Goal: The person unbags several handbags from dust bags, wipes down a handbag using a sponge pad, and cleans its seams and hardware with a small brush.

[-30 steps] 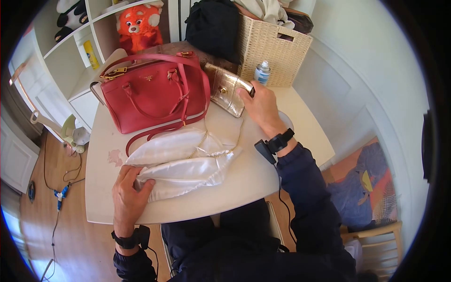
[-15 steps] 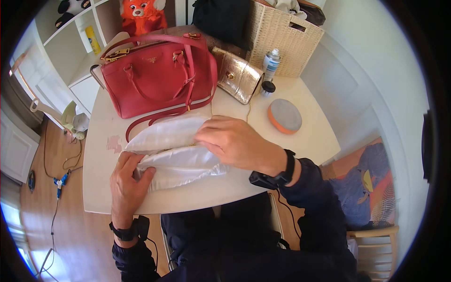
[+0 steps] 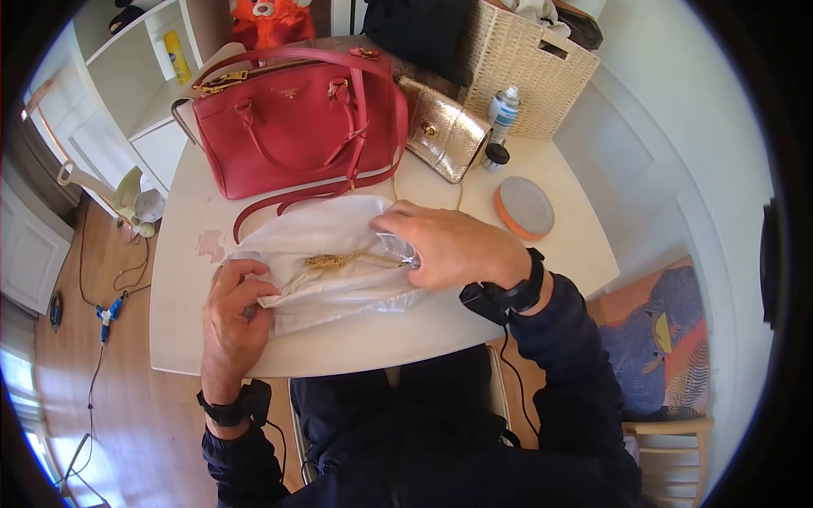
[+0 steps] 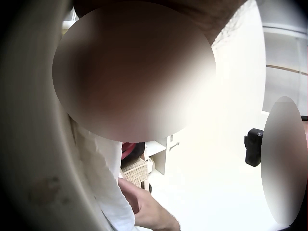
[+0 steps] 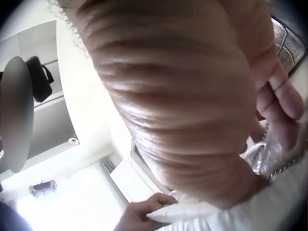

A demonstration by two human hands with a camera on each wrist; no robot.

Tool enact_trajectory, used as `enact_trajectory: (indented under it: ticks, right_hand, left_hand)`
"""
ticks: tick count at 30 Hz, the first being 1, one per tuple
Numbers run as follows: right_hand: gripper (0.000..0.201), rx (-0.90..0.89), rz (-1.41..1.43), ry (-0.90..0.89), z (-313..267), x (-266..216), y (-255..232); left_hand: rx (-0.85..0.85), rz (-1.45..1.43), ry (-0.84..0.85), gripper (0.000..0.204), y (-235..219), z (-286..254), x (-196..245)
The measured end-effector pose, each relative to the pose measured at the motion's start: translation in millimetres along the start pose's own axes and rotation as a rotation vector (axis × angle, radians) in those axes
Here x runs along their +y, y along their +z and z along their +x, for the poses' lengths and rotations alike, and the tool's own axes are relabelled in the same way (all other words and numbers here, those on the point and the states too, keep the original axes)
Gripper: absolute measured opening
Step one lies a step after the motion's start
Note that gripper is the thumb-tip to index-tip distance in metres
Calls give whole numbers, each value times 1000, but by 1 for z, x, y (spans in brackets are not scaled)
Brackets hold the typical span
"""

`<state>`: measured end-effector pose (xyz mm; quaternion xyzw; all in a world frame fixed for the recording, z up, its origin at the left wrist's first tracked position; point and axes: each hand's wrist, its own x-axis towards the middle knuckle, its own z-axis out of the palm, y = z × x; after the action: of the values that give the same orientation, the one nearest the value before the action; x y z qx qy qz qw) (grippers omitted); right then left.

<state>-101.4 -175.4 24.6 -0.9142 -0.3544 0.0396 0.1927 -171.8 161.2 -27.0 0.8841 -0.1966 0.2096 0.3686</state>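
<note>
At the near side of the pale table [image 3: 182,339], the left hand [image 3: 235,315], blurred over in its wrist view, pinches the white cloth's [image 3: 339,293] left edge. Mid-cloth, a bunched gold chain [image 3: 329,262] has come into sight. Slightly farther right than before, the right hand [image 3: 457,251] grips the cloth's right end, hiding the chain's tail.

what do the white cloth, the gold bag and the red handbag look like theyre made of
White cloth: thin, soft fabric, perhaps cotton or satin, draping in loose folds.
Gold bag: metallic-finish leather or imitation, judging by its fine crackled texture and bright highlights.
Red handbag: probably leather or faux leather, low-sheen, fairly stiff given its boxy shape.
</note>
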Motion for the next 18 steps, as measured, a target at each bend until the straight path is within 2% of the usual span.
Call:
enact_trajectory:
  ticks: [1, 5, 7, 10, 18]
  right_hand:
    - [61, -53, -4, 3, 0, 2, -3]
    - [60, -67, -72, 94, 0, 2, -7]
    - [52, 23, -67, 79, -2, 4, -4]
    - [43, 36, -10, 60, -3, 8, -5]
    - [32, 146, 156, 67, -8, 18, -32]
  left_hand:
    - [0, 1, -18, 28, -1, 0, 2]
    - [-8, -2, -59, 27, -1, -1, 1]
    - [-5, -12, -58, 26, -1, -1, 0]
    - [-1, -23, -74, 24, -1, -1, 2]
    - [2, -35, -144, 21, -1, -2, 2]
